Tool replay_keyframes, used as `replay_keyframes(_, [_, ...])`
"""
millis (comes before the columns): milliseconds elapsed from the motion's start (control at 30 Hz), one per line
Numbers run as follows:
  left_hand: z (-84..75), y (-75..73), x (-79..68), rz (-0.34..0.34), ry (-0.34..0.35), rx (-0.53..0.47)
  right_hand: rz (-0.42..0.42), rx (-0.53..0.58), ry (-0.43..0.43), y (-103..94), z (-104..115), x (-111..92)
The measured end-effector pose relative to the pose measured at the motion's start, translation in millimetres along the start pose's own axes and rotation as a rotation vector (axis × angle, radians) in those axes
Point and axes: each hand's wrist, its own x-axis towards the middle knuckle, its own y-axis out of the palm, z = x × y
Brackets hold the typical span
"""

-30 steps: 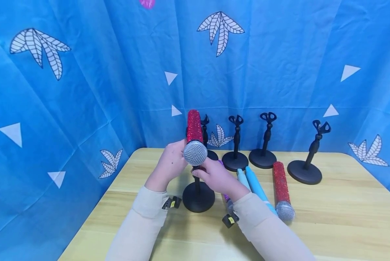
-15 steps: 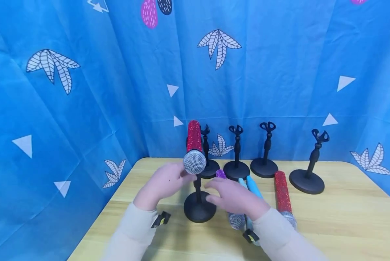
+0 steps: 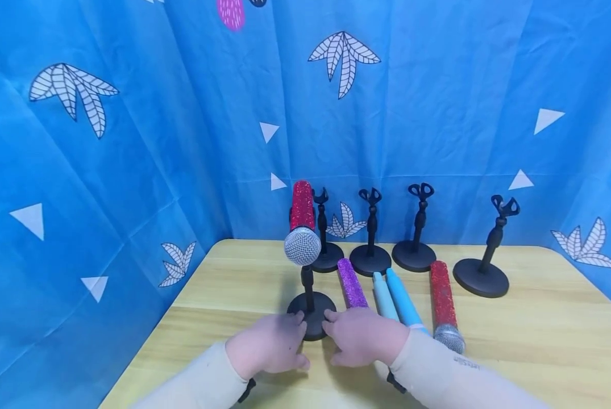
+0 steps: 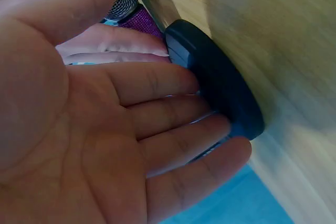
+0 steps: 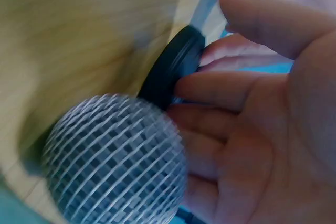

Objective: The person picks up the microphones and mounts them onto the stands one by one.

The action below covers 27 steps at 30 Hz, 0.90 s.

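A red glitter microphone (image 3: 302, 210) with a silver mesh head sits in the clip of a black desk stand (image 3: 314, 325), its head tilted toward me. At the left front of the round base is my left hand (image 3: 269, 343), its fingertips at the rim. My right hand (image 3: 364, 336) meets the base from the other side. In the left wrist view the fingers (image 4: 168, 111) are nearly straight against the base (image 4: 220, 77). The right wrist view has the fingers (image 5: 220, 90) at the base edge (image 5: 176, 64), with a mesh microphone head (image 5: 115, 161) close by.
Several black stands with vacant clips, such as the rightmost stand (image 3: 481, 277), line the table's back. Right of my hands lie a purple microphone (image 3: 352, 284), two light blue handles (image 3: 406, 301) and another red microphone (image 3: 442, 295). A blue curtain (image 3: 438, 113) hangs behind.
Both hands have let go of the upper stand near the microphone and come down to the base. The red microphone stays in its clip.
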Motion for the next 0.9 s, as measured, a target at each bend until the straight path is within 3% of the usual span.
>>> replay_keyframes(100, [-0.5, 3.3, 1.3, -0.011, 0.000, 0.061, 0.014, -0.060, 0.007, -1.5, 8, 5])
replay_keyframes(267, [10.3, 6.9, 4.1, -0.077, -0.032, 0.114, -0.017, -0.061, 0.009, -5.3, 12, 20])
replay_keyframes(500, [33.0, 15.3, 14.7, -0.155, -0.119, 0.044, -0.002, -0.001, 0.047, -7.7, 14, 57])
replay_keyframes(767, [61.4, 15.1, 30.7, -0.204, -0.162, -0.024, 0.014, 0.130, 0.133, -14.6, 13, 103])
replay_keyframes(900, [76.5, 17.5, 42.0, -0.221, -0.211, -0.072, -0.014, 0.103, 0.140, -11.8, 13, 124])
